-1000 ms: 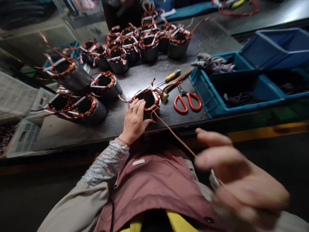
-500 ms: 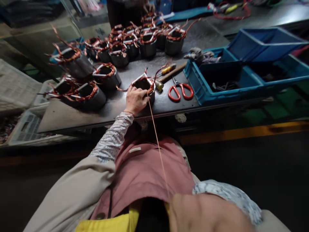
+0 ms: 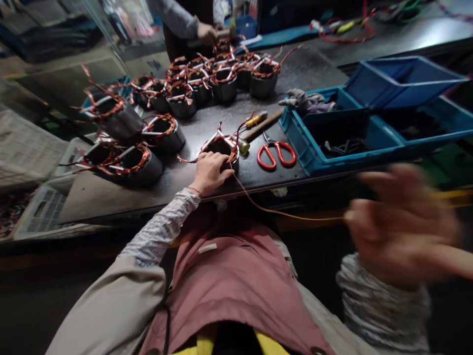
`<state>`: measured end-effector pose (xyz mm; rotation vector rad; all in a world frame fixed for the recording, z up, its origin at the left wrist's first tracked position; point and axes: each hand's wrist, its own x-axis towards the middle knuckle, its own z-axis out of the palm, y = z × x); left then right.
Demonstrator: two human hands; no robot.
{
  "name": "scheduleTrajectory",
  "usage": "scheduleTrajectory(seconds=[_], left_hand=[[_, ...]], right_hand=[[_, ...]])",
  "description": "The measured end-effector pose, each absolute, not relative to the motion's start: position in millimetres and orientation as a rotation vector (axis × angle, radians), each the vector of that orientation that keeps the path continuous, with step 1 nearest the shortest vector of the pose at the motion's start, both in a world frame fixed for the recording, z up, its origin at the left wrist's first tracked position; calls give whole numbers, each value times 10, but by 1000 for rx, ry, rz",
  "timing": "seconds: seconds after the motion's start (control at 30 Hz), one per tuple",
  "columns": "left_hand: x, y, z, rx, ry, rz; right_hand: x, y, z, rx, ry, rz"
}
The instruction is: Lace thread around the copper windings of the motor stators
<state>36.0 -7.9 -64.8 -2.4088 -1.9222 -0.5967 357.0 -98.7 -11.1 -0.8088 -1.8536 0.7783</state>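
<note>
My left hand (image 3: 210,172) grips the near rim of a motor stator (image 3: 233,165), its fingers over the copper windings and its thumb along the outer wall. The stator stands upright near the table's front edge, with white sleeves and copper leads on top. From it a thin tan cord (image 3: 266,210) hangs slack and runs right to my right hand (image 3: 402,227). That hand is raised, palm partly up, thumb stretched out, and blurred; the cord reaches its curled fingers. Red-handled scissors (image 3: 276,154) lie right of the stator, by a hammer (image 3: 264,124) and a yellow-handled tool (image 3: 255,119).
Several more stators (image 3: 223,84) stand at the back, and others (image 3: 138,165) are grouped and stacked at the left. Blue bins (image 3: 354,162) with small dark parts and gloves (image 3: 303,101) sit at the right. Across the table, a co-worker's hand (image 3: 207,34) holds a hammer.
My right hand has swung from low near my body up and out to the right. The cord has gone from taut to slack. My left hand stays on the stator.
</note>
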Motion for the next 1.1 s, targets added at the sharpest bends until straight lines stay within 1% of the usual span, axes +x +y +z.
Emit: scheduleTrajectory(seconds=[0.07, 0.17, 0.2, 0.23, 0.3, 0.37, 0.43, 0.53, 0.63, 0.7, 0.77, 0.87, 0.97, 1.1], left_hand=[[244, -135, -594, -2508, -1823, -756], [116, -292, -431, -2583, -1687, -1131], [104, -350, -367, -2631, -1620, -1205], [107, -405, -306, -2709, -1530, -1230], [141, -489, -217, -2926, -1316, -1147], [162, -530, -187, -3072, -1167, -1028], [127, -516, -202, -3077, -1182, -993], [-30, -377, -250, -2887, -1393, -1009], [-182, -140, -302, -2688, -1563, -758], [-210, -4, -354, -2741, -1540, -518], [-169, 63, -418, -2812, -1495, -419], [-47, 38, -494, -2770, -1568, -474], [31, -31, -501, -2765, -1647, -488], [18, -72, -442, -2799, -1676, -603]], right_hand=[[3265, -774, -248, -790, -1836, 1025], [2748, -523, -471, -748, -1998, 1370], [2597, -462, -524, -719, -1982, 1493], [2466, -412, -560, -660, -1927, 1630], [2274, -344, -587, -487, -1808, 1894], [2172, -314, -576, -415, -1746, 1973], [2143, -314, -561, -527, -1760, 1881], [2166, -338, -570, -770, -1721, 1640], [2207, -355, -621, -1011, -1592, 1217], [2240, -371, -676, -1147, -1522, 889], [2281, -410, -741, -1211, -1512, 668], [2346, -513, -825, -1193, -1624, 525], [2377, -612, -863, -1060, -1779, 423], [2384, -658, -903, -948, -1848, 429]])
